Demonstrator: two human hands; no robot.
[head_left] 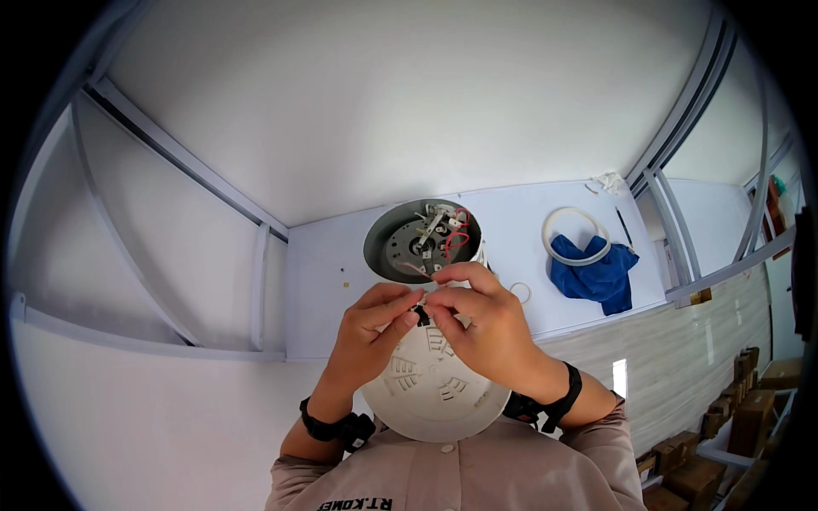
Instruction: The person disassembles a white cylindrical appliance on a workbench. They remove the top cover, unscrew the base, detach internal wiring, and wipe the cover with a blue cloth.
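A small black part (pixel 422 316) with a pale piece at its top sits between the fingertips of both hands. My left hand (pixel 371 334) pinches it from one side. My right hand (pixel 487 328) closes on it from the other, its index finger beside a thin wire (pixel 415 270). Fingers hide much of the part. Below the hands, a round white plastic cover (pixel 439 400) with vent slots leans against my shirt. Just beyond them stands an open grey cylindrical housing (pixel 375 247), showing a metal plate, brackets and red wires (pixel 457 241) inside.
The white table (pixel 328 294) carries a blue cloth (pixel 596 281) with a white ring (pixel 548 230) on it at right. A thin pale ring (pixel 521 292) lies nearer. A dark thin tool (pixel 625 226) and crumpled white scrap (pixel 608 181) lie far right. Metal frame posts flank both sides.
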